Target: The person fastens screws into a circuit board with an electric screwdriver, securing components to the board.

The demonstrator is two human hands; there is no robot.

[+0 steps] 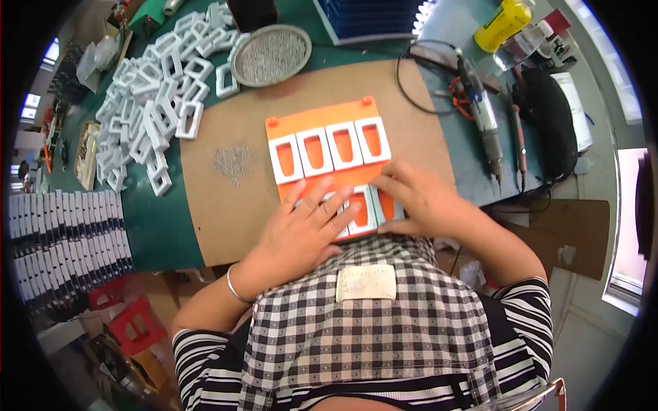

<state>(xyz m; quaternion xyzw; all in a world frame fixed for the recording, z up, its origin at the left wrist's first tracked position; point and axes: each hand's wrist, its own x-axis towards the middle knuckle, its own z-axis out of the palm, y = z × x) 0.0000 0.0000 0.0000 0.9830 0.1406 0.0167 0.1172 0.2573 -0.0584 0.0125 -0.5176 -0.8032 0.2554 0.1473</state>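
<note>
An orange holding plate (327,116) lies on a brown board, close to my body. White rectangular plastic frames (344,145) sit side by side along its far row, each with a tapered opening showing orange. More frames fill the near row, partly hidden by my hands. My left hand (298,236) lies over the left part of the near row, fingers stretched and a little apart. At the near row's right end, my right hand (421,202) has its thumb and fingers around the ends of a white plastic frame (381,204).
A heap of white frames (164,113) covers the table's left. Small metal pins (234,162) lie loose on the brown board (226,212); a round dish (271,56) holds more. An electric screwdriver (483,116), a soldering-iron-like tool (519,140) and a yellow bottle (504,26) are at right.
</note>
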